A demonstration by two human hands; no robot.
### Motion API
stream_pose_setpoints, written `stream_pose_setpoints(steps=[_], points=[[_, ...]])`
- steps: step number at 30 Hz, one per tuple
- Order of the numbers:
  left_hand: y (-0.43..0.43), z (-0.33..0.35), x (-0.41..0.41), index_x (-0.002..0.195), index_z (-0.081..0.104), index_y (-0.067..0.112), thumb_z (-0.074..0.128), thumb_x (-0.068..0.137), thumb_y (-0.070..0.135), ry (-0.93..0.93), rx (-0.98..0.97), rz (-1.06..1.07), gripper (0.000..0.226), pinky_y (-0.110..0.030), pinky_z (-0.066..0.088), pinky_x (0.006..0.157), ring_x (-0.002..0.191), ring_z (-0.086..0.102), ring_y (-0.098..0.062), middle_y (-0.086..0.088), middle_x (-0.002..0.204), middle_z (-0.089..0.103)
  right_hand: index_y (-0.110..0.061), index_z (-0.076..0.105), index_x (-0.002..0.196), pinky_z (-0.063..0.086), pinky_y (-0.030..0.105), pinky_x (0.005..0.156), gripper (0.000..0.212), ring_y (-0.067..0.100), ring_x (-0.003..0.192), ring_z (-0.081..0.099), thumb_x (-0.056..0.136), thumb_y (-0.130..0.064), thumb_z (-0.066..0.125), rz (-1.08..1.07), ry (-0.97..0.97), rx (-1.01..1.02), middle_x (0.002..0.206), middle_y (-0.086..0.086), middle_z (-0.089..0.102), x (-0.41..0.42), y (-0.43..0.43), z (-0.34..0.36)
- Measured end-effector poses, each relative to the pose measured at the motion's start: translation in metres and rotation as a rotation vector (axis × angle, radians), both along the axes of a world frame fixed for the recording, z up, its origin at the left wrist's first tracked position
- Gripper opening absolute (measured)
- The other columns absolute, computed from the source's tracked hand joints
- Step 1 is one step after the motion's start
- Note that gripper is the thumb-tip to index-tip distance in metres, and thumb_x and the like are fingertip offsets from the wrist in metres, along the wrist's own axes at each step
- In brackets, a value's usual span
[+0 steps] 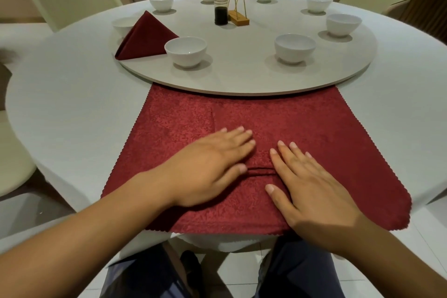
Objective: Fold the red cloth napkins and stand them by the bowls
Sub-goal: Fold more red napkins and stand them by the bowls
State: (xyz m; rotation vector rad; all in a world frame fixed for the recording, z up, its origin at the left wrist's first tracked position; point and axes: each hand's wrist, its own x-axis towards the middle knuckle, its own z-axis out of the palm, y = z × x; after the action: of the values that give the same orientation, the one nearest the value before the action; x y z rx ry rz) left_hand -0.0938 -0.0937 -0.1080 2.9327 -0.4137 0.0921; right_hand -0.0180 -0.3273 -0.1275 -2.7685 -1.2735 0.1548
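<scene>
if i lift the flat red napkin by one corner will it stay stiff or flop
Probably floppy: the flat napkin puckers into a ridge between the left hand and right hand. Likely holds creases though, since the folded napkin stands up by itself.

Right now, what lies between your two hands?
Head view: only the flat napkin, with a short crease running across the gap between the left hand and the right hand.
</scene>
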Motion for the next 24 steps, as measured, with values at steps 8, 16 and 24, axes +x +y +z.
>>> stream_pose_setpoints(steps=[8, 16, 24], points=[[0.000, -0.014, -0.012, 0.161, -0.002, 0.029, 0.018, 0.107, 0.043, 0.182, -0.017, 0.009, 0.059, -0.027, -0.015, 0.123, 0.148, -0.027, 0.002, 0.011, 0.167, -0.016, -0.049, -0.006, 0.155, -0.012, 0.037, 0.124, 0.068, 0.018, 0.150, -0.027, 0.090, -0.067, 0.002, 0.101, -0.020, -0.008, 0.166, 0.001, -0.018, -0.001, 0.001, 0.011], [0.002, -0.017, -0.011, 0.161, 0.001, 0.024, 0.023, 0.109, 0.043, 0.179, -0.045, 0.007, 0.060, -0.023, -0.015, 0.122, 0.149, -0.022, 0.004, 0.011, 0.168, -0.012, -0.048, -0.008, 0.154, -0.019, 0.030, 0.119, 0.072, 0.009, 0.145, -0.036, 0.087, -0.072, -0.010, 0.204, 0.046, -0.024, 0.163, -0.013, -0.025, -0.010, 0.001, 0.004], [0.011, -0.016, -0.015, 0.135, 0.060, 0.030, 0.069, 0.088, 0.056, -0.077, -0.381, 0.153, 0.055, -0.030, 0.029, 0.121, 0.144, 0.033, 0.000, 0.014, 0.150, 0.047, -0.047, 0.010, 0.157, -0.009, 0.022, 0.119, 0.067, 0.009, 0.153, -0.010, 0.093, -0.067, 0.015, 0.177, 0.093, 0.047, 0.167, -0.014, 0.000, -0.007, 0.008, 0.018]])
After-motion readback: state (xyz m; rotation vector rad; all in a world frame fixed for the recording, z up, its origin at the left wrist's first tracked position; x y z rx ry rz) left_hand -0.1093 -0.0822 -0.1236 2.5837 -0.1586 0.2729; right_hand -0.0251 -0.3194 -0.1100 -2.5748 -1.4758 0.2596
